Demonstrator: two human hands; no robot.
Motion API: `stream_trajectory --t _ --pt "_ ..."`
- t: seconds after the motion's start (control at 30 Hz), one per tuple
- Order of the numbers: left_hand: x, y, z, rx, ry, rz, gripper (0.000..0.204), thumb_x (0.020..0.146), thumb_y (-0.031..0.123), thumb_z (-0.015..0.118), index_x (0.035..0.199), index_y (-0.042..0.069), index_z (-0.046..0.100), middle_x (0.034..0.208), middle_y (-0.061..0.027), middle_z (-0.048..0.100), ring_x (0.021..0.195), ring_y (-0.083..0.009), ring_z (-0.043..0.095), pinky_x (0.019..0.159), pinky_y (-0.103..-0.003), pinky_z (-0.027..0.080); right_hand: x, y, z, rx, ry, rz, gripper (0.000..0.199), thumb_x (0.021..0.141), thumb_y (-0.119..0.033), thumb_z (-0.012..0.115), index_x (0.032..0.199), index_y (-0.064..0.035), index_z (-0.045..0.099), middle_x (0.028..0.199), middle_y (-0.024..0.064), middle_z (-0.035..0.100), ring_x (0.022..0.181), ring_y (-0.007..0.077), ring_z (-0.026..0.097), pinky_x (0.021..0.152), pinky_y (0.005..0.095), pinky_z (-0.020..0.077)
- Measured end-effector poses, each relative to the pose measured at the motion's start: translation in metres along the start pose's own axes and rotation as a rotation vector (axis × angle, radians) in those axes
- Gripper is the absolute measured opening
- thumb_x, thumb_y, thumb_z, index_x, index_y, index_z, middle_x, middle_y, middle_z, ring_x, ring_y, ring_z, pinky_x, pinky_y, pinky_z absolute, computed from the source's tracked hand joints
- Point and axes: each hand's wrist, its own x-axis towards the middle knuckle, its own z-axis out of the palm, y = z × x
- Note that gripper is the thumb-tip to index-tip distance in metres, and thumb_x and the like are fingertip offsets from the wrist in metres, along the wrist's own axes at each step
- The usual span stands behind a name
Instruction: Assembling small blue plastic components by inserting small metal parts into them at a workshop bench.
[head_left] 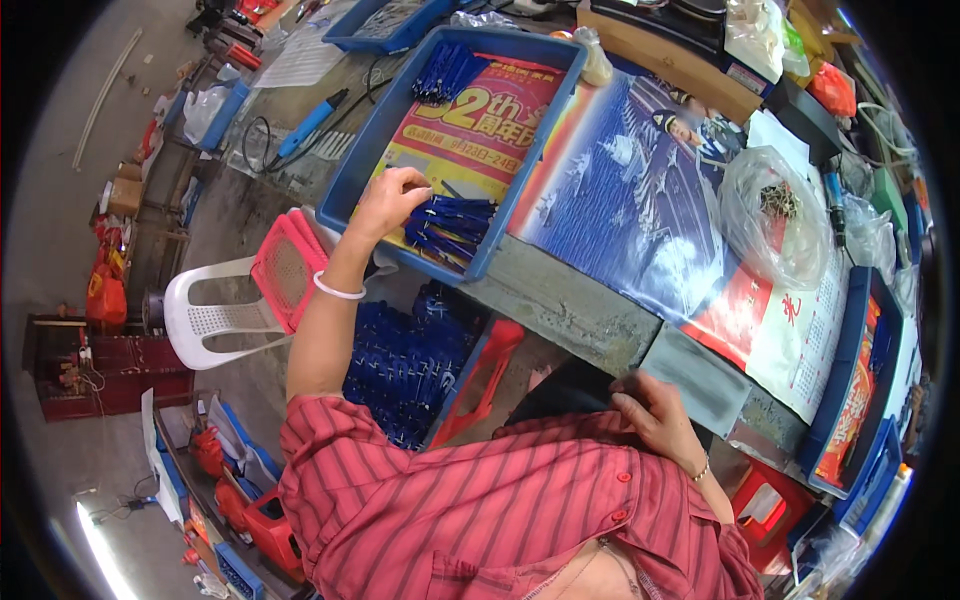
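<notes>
My left hand [394, 204] reaches over the near left side of a blue plastic tray [335, 190], fingers bent and pressed together. What it pinches, if anything, is hidden. Beside its fingertips lies a bundle of slim blue parts with shiny tips [450, 228]. A second blue bundle [447, 74] sits at the tray's far end, on a printed red and yellow sheet [465, 125] that lines the bottom. Close to my body, at the table's front edge, my right hand [658, 420] has curled fingers; whatever is inside them does not show.
Below the tray, a container [405, 360] holds many blue parts. A white chair [225, 310] with a pink seat piece stands left. On the table lie a glossy poster [630, 190], a clear plastic bag [770, 215] and a blue-handled tool [312, 125]. Another blue tray [850, 390] is at right.
</notes>
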Motion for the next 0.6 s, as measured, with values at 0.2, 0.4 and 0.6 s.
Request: stream_trajectory --t 0.2,0.4,0.6 --pt "0.04 0.0 -0.034 -0.007 0.157 0.108 0.023 0.081 0.017 0.062 0.094 -0.002 0.066 0.08 -0.0092 0.067 0.072 -0.0159 0.062 0.067 -0.027 0.047 -0.025 0.018 -0.024 -0.122 0.43 0.083 0.01 0.09 -0.005 0.053 0.094 0.0035 0.057 0.073 0.0056 0.061 0.059 0.0089 0.054 0.054 0.0223 0.0431" --pt "0.12 -0.008 -0.038 0.06 0.33 0.108 0.021 0.079 0.017 0.062 0.089 0.001 0.069 0.082 -0.015 0.069 0.076 -0.0214 0.067 0.069 -0.032 0.05 -0.046 0.063 -0.03 -0.2 0.758 -0.024 0.008 0.091 -0.002 0.051 0.097 0.0025 0.054 0.083 0.0064 0.059 0.067 0.0111 0.056 0.061 0.0221 0.0456" --pt "0.204 -0.025 -0.004 0.175 0.419 0.099 0.018 0.076 0.021 0.067 0.087 0.008 0.071 0.086 -0.0161 0.068 0.085 -0.0319 0.065 0.078 -0.04 0.05 -0.038 0.083 -0.024 -0.522 0.763 -0.212 0.012 0.08 0.002 0.056 0.092 0.0019 0.055 0.084 0.0158 0.058 0.072 0.0286 0.059 0.064 0.0332 0.0469"
